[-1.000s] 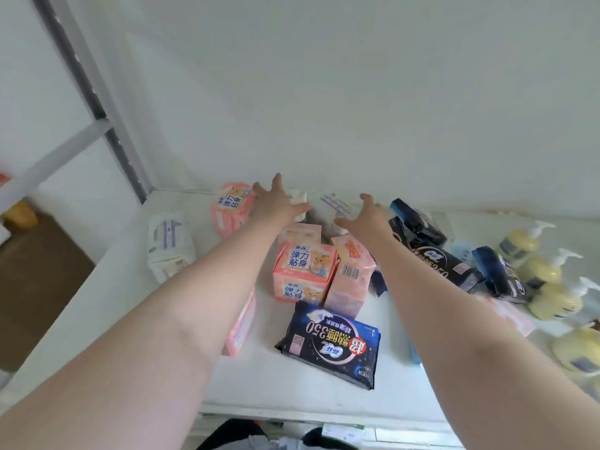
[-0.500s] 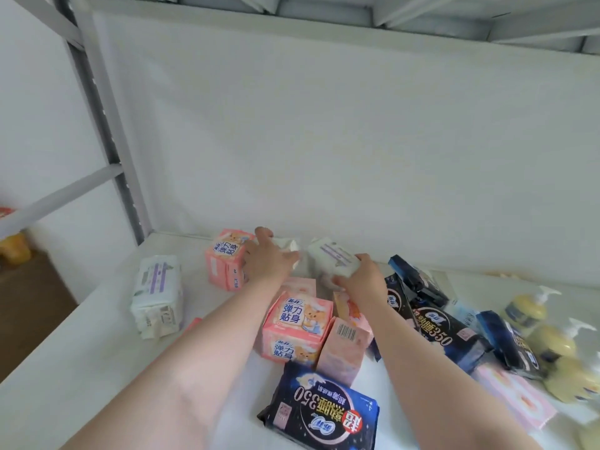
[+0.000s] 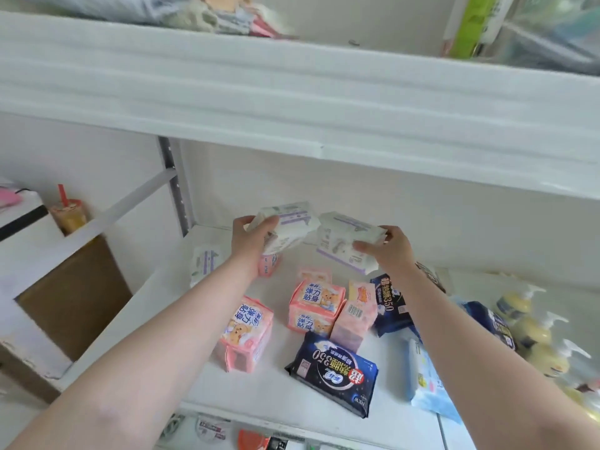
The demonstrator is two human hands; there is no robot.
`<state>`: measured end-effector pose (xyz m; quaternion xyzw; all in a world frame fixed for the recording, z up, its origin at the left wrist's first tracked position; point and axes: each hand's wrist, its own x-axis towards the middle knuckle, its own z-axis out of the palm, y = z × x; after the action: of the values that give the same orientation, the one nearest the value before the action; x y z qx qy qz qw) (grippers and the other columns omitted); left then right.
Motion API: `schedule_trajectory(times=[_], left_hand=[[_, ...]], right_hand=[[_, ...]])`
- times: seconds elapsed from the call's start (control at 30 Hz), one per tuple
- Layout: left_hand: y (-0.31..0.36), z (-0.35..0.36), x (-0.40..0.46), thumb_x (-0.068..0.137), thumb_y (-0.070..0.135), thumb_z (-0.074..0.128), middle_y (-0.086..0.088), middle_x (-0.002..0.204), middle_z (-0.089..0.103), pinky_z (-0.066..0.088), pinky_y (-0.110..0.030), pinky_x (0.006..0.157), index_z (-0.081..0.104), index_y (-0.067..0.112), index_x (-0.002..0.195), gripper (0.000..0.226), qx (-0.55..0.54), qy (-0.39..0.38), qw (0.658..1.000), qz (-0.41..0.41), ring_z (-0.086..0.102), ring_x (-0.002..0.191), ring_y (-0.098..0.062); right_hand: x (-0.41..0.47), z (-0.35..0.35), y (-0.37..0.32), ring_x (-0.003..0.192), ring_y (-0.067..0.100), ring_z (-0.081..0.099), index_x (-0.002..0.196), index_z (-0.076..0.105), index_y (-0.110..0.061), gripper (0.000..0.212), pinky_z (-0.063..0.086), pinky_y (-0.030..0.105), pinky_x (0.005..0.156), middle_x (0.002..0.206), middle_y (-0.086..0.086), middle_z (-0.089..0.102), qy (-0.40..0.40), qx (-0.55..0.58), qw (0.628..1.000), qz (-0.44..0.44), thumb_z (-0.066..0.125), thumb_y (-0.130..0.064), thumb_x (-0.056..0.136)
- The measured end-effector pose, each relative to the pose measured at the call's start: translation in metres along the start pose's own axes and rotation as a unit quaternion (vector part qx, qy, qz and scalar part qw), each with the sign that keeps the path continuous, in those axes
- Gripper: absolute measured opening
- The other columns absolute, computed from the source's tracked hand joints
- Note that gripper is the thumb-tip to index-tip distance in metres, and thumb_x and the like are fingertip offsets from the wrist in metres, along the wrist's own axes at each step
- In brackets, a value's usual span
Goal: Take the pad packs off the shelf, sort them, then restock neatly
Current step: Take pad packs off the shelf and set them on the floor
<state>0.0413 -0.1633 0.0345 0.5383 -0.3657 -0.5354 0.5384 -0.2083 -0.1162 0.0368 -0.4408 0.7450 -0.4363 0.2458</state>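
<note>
- The left hand [image 3: 251, 237] is gripping a white pad pack with purple print [image 3: 285, 227] from its left end, and the right hand [image 3: 391, 246] is clasping a second white pack [image 3: 344, 241] by its right end; both packs are being held up clear of the shelf board [image 3: 276, 389], close together near the back wall.
- Taking one matching pack in each hand probably serves the sorting: like is going with like while the lift off the shelf is under way.
- A third white pack [image 3: 204, 263] is lying alone at the far left of the board, apart from the rest, likely the next of its kind to collect.
- Pink packs with a bear print are sitting in a loose cluster below the hands: one tipped at the left [image 3: 245, 332], one in the middle [image 3: 316, 305], a paler one with a barcode [image 3: 354, 319] touching it.
- Dark blue packs are lying flat: one at the front edge [image 3: 332, 373], another behind at the right [image 3: 388, 302].
- A light blue pack [image 3: 428, 384] is resting at the front right, partly hidden by the right forearm.
- Yellow pump bottles [image 3: 532, 331] are standing together at the far right, not part of the sorting.
- The shelf is acting as the only container here; it is holding a mixed, unsorted heap, so the task looks early.
- The upper shelf [image 3: 292, 92] is holding blurred goods I cannot identify.
</note>
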Motion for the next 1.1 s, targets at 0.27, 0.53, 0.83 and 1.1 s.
schedule_trajectory(times=[0.27, 0.53, 0.83, 1.1], left_hand=[[0.025, -0.047, -0.045, 0.08, 0.04, 0.069, -0.014, 0.11, 0.069, 0.053, -0.029, 0.051, 0.056, 0.009, 0.121, 0.052, -0.102, -0.028, 0.993, -0.051, 0.07, 0.091, -0.031], [0.011, -0.109, -0.147, 0.089, 0.041, 0.061, -0.005, 0.111, 0.067, 0.049, -0.052, 0.091, 0.059, 0.024, 0.093, 0.017, -0.08, -0.109, 0.98, -0.148, 0.066, 0.092, -0.028], [-0.034, -0.107, -0.258, 0.093, 0.046, 0.054, -0.006, 0.061, 0.057, 0.049, -0.042, 0.07, 0.054, 0.015, 0.074, 0.037, 0.03, -0.259, 0.936, -0.237, 0.059, 0.061, -0.022], [-0.103, -0.04, -0.368, 0.097, 0.054, 0.034, -0.011, 0.085, 0.058, 0.048, -0.046, 0.069, 0.053, 0.017, 0.092, 0.042, 0.092, -0.377, 0.867, -0.313, 0.063, 0.067, -0.024]], right_hand=[[-0.095, -0.022, -0.005, 0.096, 0.022, 0.066, 0.12, 0.057, -0.014, 0.067, 0.057, 0.038, 0.079, 0.111, 0.005, 0.067, -0.048, 0.048, 0.998, -0.01, 0.09, -0.022, 0.062], [-0.254, -0.027, 0.016, 0.096, 0.023, 0.069, 0.114, 0.059, -0.015, 0.059, 0.058, 0.037, 0.082, 0.105, 0.008, 0.071, -0.104, 0.082, 0.991, 0.031, 0.089, -0.015, 0.063], [-0.38, -0.083, 0.065, 0.103, 0.028, 0.067, 0.119, 0.056, -0.02, 0.068, 0.058, 0.044, 0.08, 0.109, 0.014, 0.07, -0.115, 0.115, 0.985, 0.055, 0.089, -0.008, 0.061], [-0.456, -0.184, 0.128, 0.108, 0.034, 0.064, 0.108, 0.061, -0.025, 0.071, 0.046, 0.068, 0.09, 0.11, 0.011, 0.07, -0.087, 0.135, 0.984, 0.071, 0.095, -0.032, 0.046]])
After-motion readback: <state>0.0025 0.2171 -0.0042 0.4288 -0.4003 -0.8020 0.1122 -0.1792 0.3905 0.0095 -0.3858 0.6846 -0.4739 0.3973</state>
